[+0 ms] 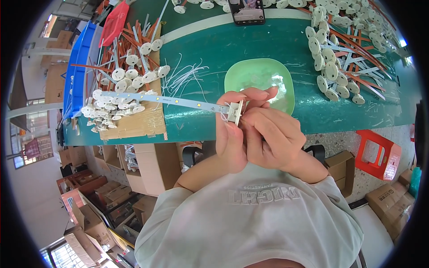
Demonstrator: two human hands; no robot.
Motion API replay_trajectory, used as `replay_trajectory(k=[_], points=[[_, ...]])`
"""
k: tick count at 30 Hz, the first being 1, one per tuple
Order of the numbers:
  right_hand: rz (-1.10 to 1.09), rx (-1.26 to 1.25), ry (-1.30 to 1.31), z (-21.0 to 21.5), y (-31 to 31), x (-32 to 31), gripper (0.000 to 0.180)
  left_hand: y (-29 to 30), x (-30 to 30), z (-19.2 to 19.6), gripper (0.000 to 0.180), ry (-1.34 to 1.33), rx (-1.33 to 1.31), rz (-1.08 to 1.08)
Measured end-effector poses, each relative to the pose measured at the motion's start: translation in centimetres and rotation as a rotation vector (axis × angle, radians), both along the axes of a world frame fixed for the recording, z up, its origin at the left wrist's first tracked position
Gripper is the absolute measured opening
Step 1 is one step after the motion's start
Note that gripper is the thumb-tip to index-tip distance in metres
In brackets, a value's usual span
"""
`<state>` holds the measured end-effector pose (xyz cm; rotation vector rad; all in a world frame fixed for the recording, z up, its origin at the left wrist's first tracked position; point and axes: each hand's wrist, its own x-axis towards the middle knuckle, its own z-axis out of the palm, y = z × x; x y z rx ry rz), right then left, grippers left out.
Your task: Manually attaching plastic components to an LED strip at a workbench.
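Both hands meet just above the table's near edge, in front of a light green square bowl (259,67). My left hand (232,143) is closed on an LED strip assembly (178,102), gripping the white round base at its right end. The strip is long and pale, dotted with small yellow LEDs, and points left across the table. A thin white wire loops beside the base. Against the back of that base, my right hand (275,136) has its thumb and fingers pinched together; what they hold is hidden behind the fingers.
More strip assemblies with white round bases (118,74) are heaped on cardboard at left, beside a blue bin (80,67) and red basket (114,22). Loose white wires (185,76) lie mid-table. Another pile (330,70) covers the right side. A phone (247,12) stands at the back.
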<state>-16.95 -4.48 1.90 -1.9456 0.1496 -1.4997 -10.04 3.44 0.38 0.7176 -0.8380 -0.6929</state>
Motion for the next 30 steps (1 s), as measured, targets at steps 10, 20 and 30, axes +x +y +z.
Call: replay_trajectory(k=[10, 20, 30], points=[[0.085, -0.041, 0.095, 0.6, -0.4, -1.2, 0.022, 0.6, 0.3, 1.2, 0.051, 0.037, 0.057, -0.044], [0.111, 0.048, 0.251, 1.3, -4.6, -2.4, 0.038, 1.9, 1.2, 2.7, 0.086, 0.218, 0.201, -0.265], [0.327, -0.047, 0.234, 1.3, -5.4, -3.8, 0.02, 4.1, 4.6, 3.2, 0.068, -0.163, 0.362, -0.321]])
